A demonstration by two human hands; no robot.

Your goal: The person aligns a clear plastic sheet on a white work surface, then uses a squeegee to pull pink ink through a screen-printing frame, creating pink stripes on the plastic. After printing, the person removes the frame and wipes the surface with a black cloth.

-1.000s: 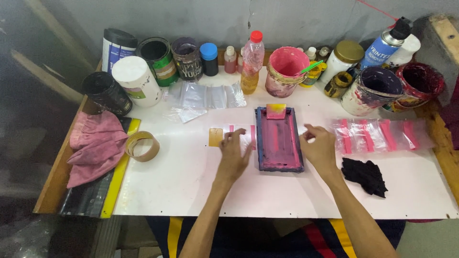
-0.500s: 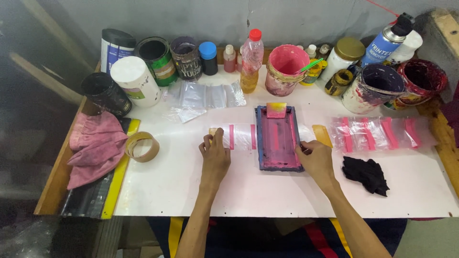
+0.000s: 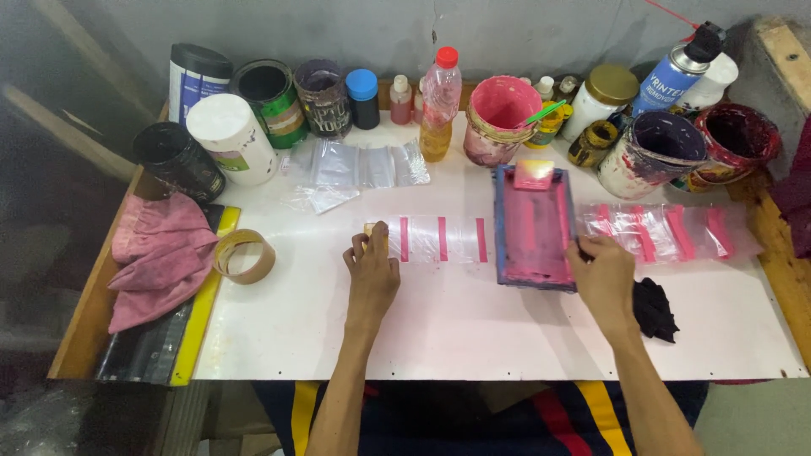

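Your left hand (image 3: pixel 372 270) is lying flat, fingers spread open, pressing the left end of the clear strip (image 3: pixel 439 240) with pink bars onto the white table (image 3: pixel 473 329); nothing gripped. Your right hand (image 3: pixel 601 274) is curling closed on the lower right corner of the pink screen frame (image 3: pixel 534 226), which is sitting just right of the strip. Black rag (image 3: pixel 655 309) is lying beside your right wrist.

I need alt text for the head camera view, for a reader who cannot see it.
A person's left hand presses a clear plastic strip with pink bars on a white table, while the right hand holds a pink-stained printing screen frame. Paint cans and bottles line the back edge.
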